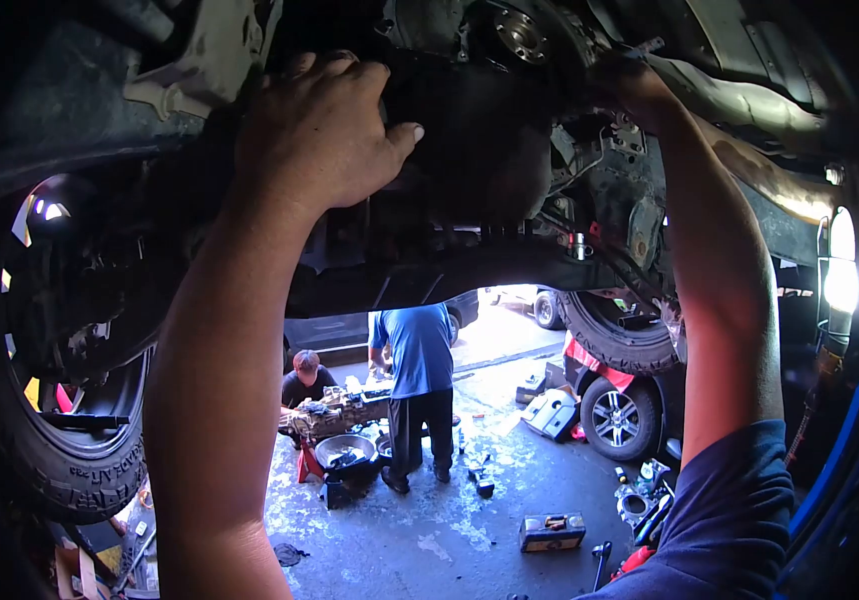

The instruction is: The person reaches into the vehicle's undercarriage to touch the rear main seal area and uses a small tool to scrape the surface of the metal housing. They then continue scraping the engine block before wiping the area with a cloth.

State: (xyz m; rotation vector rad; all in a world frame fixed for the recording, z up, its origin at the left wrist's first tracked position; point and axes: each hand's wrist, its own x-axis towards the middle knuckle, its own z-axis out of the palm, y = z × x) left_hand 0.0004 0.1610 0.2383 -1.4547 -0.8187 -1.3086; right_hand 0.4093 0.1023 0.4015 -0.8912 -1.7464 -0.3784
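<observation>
Both my arms reach up beneath a raised vehicle. My left hand (324, 140) is up against the dark underside, back of the hand toward me. Its fingers curl over, with their tips hidden, and the thumb points out to the right. Beside it hangs the dark, rounded underside of the engine (494, 150). My right hand (629, 85), in deep shadow, is closed high on the right, next to a round metal flange with bolt holes (521, 36). A short metal piece (646, 47) sticks out just above this hand; I cannot tell what the fingers grip.
A lit work lamp (839, 270) hangs at right, near the exhaust pipe (749, 95). Tyres (74, 470) flank the view. Below, a person in a blue shirt (414, 350) stands by a crouching person (306, 385) and a gearbox-like assembly (334, 412). A toolbox (552, 532) sits on the floor.
</observation>
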